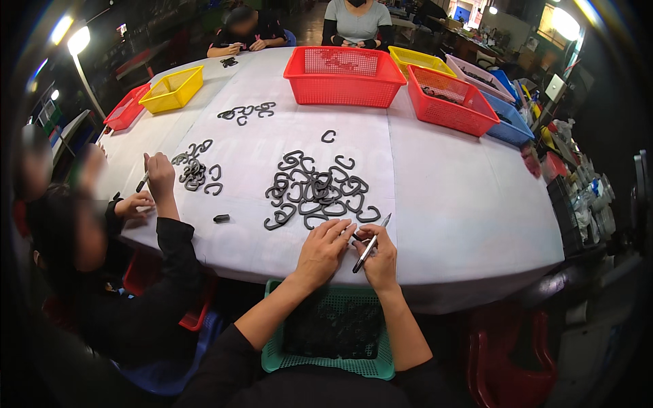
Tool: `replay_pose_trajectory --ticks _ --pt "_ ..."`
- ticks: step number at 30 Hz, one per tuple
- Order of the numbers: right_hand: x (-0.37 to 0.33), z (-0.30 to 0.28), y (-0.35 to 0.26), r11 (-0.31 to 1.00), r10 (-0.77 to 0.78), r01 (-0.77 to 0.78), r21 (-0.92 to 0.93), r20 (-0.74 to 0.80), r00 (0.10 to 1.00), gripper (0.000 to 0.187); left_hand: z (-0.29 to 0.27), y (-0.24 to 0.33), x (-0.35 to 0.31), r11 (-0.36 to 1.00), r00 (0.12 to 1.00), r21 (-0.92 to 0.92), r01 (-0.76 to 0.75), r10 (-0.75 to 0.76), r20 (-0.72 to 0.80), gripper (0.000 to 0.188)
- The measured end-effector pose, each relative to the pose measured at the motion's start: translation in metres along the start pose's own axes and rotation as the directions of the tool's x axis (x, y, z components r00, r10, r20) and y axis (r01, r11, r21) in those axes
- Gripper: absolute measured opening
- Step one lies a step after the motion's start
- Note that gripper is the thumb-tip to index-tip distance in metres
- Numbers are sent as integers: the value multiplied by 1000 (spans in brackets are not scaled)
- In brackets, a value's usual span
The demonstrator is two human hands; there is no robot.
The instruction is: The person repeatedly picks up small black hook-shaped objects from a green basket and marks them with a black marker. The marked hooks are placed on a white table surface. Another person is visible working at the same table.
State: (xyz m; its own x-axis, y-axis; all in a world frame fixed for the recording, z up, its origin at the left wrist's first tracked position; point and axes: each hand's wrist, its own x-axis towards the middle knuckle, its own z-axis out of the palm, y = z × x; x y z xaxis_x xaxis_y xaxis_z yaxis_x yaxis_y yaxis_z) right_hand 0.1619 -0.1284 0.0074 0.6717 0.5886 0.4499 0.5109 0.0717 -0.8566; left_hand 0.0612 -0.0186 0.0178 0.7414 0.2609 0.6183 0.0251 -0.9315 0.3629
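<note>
My left hand [322,253] is at the near table edge, its fingertips closed on a small black piece [356,236], mostly hidden between my hands. My right hand [379,261] is beside it, fingers curled round a slim pen-shaped tool [368,251] with a silver and black body. The tool slants, its pointed metallic end up and to the right; I cannot tell whether it is a pen or a craft knife. Just beyond my fingers lies a heap of black C-shaped pieces [318,189], with one loose C-shaped piece [328,136] farther off.
A green basket [390,367] of dark pieces sits below my forearms. Red [343,95] and yellow baskets [173,92] stand on the white table [469,204]. At left a person's hand [161,178] holds a similar tool near smaller piles. Two people sit across. A black cap-like object [222,218] lies left.
</note>
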Motion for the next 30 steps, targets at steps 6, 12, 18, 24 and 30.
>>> replay_pose_trajectory --ticks 6,12,18,24,30 --pt "-4 -6 15 906 191 -167 388 -24 981 39 3 11 13 983 991 140 -121 111 75 43" --pt "-6 -3 15 950 119 -97 296 -56 991 36 7 9 5 998 991 39 -52 47 123 48" --pt "-2 -3 0 908 105 -55 414 -97 990 33 4 -1 -6 972 987 -171 162 -157 39 39" --pt "-2 -15 8 941 90 -48 336 -111 990 48 -13 -3 -13 854 937 -405 327 -348 21 28" --pt "-9 -11 -22 839 423 -391 378 -1 906 19 -31 -8 -28 755 871 -447 480 -471 140 26"
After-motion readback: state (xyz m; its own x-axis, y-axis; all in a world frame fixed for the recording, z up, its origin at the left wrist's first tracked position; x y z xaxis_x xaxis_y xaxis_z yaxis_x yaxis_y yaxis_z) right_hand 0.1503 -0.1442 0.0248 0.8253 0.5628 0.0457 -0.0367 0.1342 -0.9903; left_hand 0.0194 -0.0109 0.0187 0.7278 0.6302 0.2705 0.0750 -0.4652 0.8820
